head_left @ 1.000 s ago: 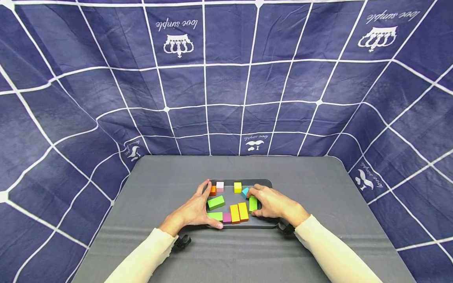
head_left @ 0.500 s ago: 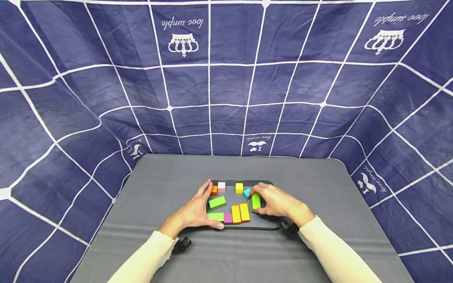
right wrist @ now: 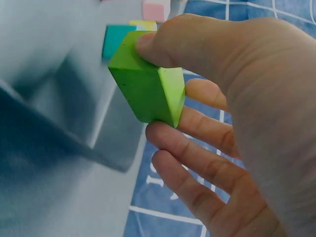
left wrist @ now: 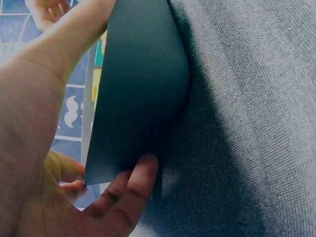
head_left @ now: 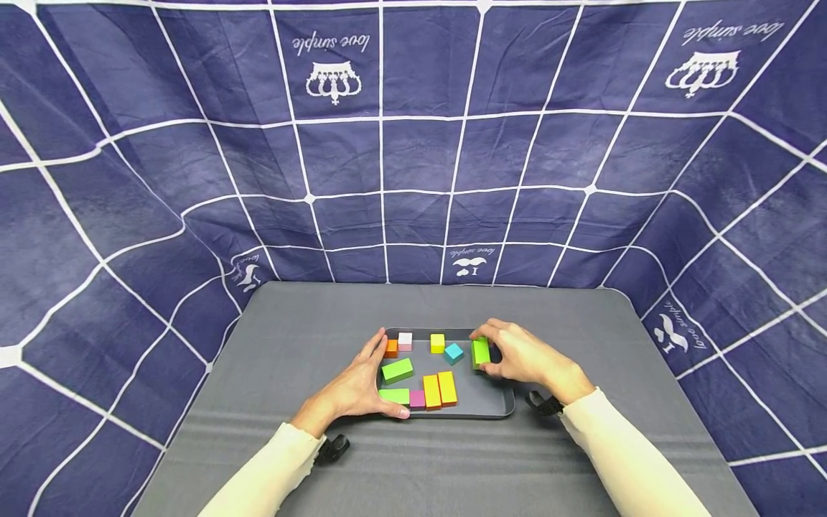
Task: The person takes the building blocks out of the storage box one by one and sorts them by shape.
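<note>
Green block (head_left: 481, 354): it is at the far right corner of the dark grey tray (head_left: 479, 398), pinched between the thumb and fingertips of the right hand (head_left: 525, 354); I cannot tell whether it touches the tray floor. The left hand (head_left: 352, 385) grips the tray's left end, thumb at the near rim and fingers spread away from it along the side. The tray holds 9 other blocks. Along the far side are an orange block (head_left: 391, 350), a white-and-pink block (head_left: 405, 342) just beside it and a yellow block (head_left: 437, 343), with a turquoise block (head_left: 454, 354) set askew nearby. A slanted green brick (head_left: 397, 371) lies mid-left. Along the near side run a lime brick (head_left: 394, 396), a magenta block (head_left: 417, 400) and 2 yellow-and-orange bricks (head_left: 447, 389) side by side.
</note>
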`<action>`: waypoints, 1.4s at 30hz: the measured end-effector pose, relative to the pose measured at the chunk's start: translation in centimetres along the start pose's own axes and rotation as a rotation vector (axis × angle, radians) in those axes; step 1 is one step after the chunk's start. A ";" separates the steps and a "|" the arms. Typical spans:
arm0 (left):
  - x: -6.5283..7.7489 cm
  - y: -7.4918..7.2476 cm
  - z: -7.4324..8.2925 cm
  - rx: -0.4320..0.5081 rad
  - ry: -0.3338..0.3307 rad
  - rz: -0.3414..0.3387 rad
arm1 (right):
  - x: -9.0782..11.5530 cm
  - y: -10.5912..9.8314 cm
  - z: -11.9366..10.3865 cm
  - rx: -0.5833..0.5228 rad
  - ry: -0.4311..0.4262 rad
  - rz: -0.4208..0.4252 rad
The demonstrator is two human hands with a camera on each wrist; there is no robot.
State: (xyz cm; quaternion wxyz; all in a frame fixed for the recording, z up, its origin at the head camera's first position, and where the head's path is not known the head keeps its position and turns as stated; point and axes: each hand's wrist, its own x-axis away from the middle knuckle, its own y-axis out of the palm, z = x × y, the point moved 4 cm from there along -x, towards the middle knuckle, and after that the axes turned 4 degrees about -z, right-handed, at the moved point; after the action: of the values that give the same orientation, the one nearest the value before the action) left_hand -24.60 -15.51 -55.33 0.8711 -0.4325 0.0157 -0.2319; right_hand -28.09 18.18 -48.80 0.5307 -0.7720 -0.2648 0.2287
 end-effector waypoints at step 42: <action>-0.2 -0.1 0.1 0.017 0.007 -0.006 | 3.2 1.4 8.9 -0.015 0.095 0.095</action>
State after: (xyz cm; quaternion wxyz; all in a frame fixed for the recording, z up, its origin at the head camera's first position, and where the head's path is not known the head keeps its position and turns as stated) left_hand -24.78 -15.40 -55.18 0.8741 -0.4242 0.0155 -0.2360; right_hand -31.08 26.02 -53.25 0.5255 -0.7974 -0.2044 0.2149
